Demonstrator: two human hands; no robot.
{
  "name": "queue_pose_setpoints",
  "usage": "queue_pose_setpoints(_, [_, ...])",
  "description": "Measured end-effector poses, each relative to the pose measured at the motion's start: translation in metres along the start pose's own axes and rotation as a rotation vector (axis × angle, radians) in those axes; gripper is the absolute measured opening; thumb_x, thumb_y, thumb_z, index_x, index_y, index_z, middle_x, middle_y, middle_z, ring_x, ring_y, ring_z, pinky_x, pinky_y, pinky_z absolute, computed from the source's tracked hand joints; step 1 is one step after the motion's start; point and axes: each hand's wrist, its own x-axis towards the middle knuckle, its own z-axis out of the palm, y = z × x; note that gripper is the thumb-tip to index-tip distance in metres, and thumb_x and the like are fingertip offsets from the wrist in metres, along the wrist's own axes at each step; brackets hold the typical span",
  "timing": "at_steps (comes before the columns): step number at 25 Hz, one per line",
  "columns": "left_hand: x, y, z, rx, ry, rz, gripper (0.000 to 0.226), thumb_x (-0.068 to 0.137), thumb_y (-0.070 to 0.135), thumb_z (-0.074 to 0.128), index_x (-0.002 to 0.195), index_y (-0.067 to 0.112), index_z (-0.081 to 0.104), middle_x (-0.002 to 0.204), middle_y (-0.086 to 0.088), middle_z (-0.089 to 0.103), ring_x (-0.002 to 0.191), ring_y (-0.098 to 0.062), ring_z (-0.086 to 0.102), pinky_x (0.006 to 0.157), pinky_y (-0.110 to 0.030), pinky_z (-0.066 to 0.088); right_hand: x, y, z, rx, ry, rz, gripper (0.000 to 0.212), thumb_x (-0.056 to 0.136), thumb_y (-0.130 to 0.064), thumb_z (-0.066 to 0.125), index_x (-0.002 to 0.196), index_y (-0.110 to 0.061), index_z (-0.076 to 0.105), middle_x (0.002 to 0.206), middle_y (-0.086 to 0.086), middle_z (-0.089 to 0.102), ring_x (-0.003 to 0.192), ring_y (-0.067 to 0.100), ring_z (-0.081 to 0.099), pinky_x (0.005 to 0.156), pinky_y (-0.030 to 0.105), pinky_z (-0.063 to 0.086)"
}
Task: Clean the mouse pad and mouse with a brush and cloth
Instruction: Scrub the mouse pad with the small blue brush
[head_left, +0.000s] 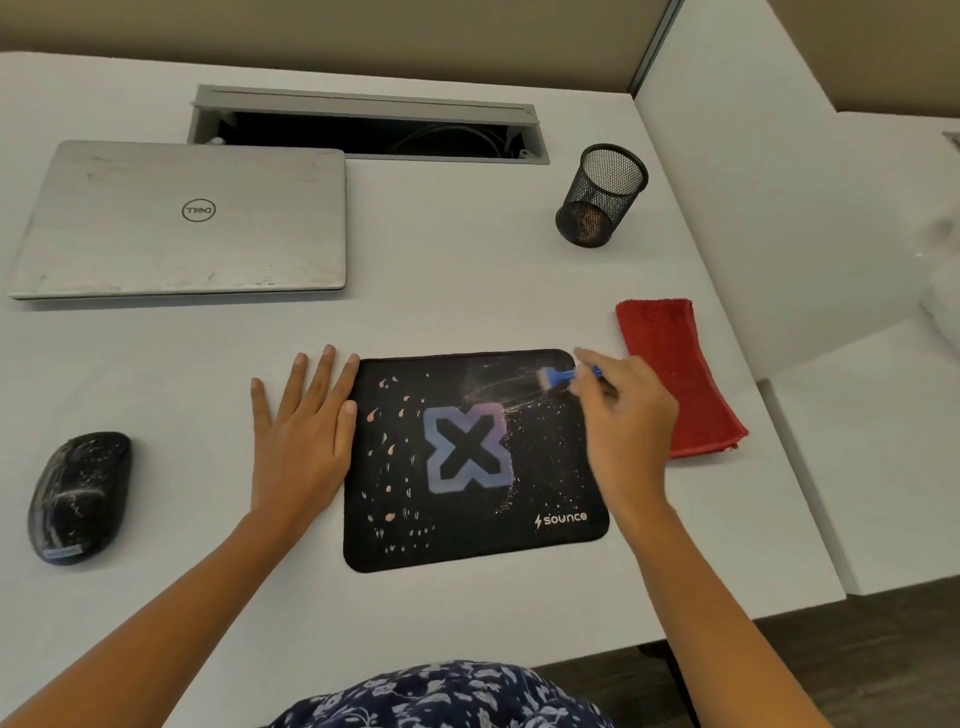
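A black rectangular fabric mouse pad (467, 545) is printed at its centre with a blocky X shaded from blue to violet. Peach-pink drops are scattered over its nine o'clock half, white specks and pale smears from one to four o'clock, and white "sounce" lettering at five o'clock. A small blue plastic brush (558, 375) with pale bristles is seen at the pad's one o'clock corner. Around the pad are found:

- **Two o'clock:** a red folded terry cloth (675, 374).
- **Nine o'clock:** a glossy black oval mouse (78, 493), flecked with white.
- **Eleven o'clock:** a silver closed laptop (182, 244), marked with a dark ringed logo.
- **One o'clock:** a black wire-mesh pen cup (600, 195).
- **Six o'clock:** a navy garment (441, 696), patterned with pale flowers.
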Motion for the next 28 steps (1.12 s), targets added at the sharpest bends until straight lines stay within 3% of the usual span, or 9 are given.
queue_pose_setpoints(3, [0.0,-0.001,0.0,0.0,0.0,0.004,0.056,0.1,0.046,0.007,0.153,0.03,0.013,0.16,0.003,0.015,0.148,-0.02,0.004,0.118,-0.053,-0.005,-0.025,-0.012,0.012,0.09,-0.213,-0.027,0.022,0.091,-0.012,0.061,0.111,-0.011,0.07,0.093,0.005,0.065,0.082,0.009,0.066,0.071,0.01,0.052])
queue_pose_setpoints(9, [0.0,0.0,0.0,-0.001,0.006,0.001,0.054,0.101,0.044,0.01,0.153,0.031,0.013,0.16,0.004,0.015,0.148,-0.019,0.003,0.118,-0.052,-0.005,-0.006,0.005,-0.008,-0.177,0.101,-0.016,0.025,0.092,-0.008,0.058,0.116,-0.006,0.067,0.087,-0.001,0.055,0.074,0.009,0.055,0.066,0.011,0.048])
queue_pose_setpoints(13, [0.0,-0.001,0.001,-0.003,0.003,0.002,0.055,0.1,0.045,0.008,0.153,0.031,0.013,0.16,0.004,0.014,0.148,-0.019,0.002,0.118,-0.051,-0.007,-0.034,-0.011,0.007,0.044,-0.19,-0.076,0.023,0.091,-0.012,0.061,0.113,-0.008,0.069,0.094,0.004,0.064,0.081,0.005,0.063,0.071,0.007,0.051])
queue_pose_setpoints(14, [0.001,-0.001,0.001,-0.004,0.002,0.004,0.055,0.1,0.045,0.008,0.153,0.031,0.013,0.16,0.004,0.013,0.148,-0.019,0.002,0.118,-0.051,-0.007,-0.035,-0.01,0.008,0.039,-0.197,-0.077,0.023,0.091,-0.011,0.061,0.112,-0.008,0.069,0.095,0.005,0.064,0.081,0.004,0.062,0.071,0.007,0.05])
queue_pose_setpoints(19, [0.0,-0.001,0.001,0.0,0.002,0.003,0.054,0.101,0.044,0.009,0.153,0.032,0.012,0.16,0.004,0.014,0.148,-0.019,0.002,0.118,-0.052,-0.006,-0.008,0.009,-0.014,-0.184,0.072,-0.051,0.024,0.091,-0.006,0.059,0.114,-0.007,0.069,0.084,0.0,0.053,0.071,0.014,0.056,0.065,0.021,0.048])
queue_pose_setpoints(22, [0.0,-0.001,0.001,-0.005,0.003,0.003,0.054,0.1,0.045,0.009,0.153,0.031,0.012,0.16,0.004,0.014,0.148,-0.019,0.003,0.118,-0.051,-0.007,-0.029,-0.005,-0.007,0.072,-0.141,-0.02,0.022,0.091,-0.008,0.061,0.111,-0.01,0.07,0.087,-0.001,0.06,0.077,0.006,0.065,0.071,0.013,0.053])
queue_pose_setpoints(24, [0.0,-0.001,0.001,-0.01,0.003,0.004,0.054,0.101,0.044,0.01,0.153,0.032,0.012,0.16,0.004,0.014,0.148,-0.018,0.002,0.118,-0.051,-0.007,-0.044,-0.008,-0.002,0.105,-0.265,-0.026,0.021,0.09,-0.011,0.062,0.11,-0.012,0.07,0.09,0.0,0.063,0.081,0.009,0.067,0.072,0.015,0.055])
queue_pose_setpoints(28, [0.001,-0.001,0.001,-0.008,0.007,0.002,0.053,0.101,0.043,0.011,0.153,0.032,0.011,0.16,0.004,0.014,0.148,-0.018,0.003,0.118,-0.053,-0.004,-0.023,0.008,-0.017,-0.155,-0.011,0.015,0.024,0.091,-0.008,0.059,0.113,-0.006,0.068,0.088,0.001,0.056,0.076,0.012,0.057,0.067,0.003,0.043])
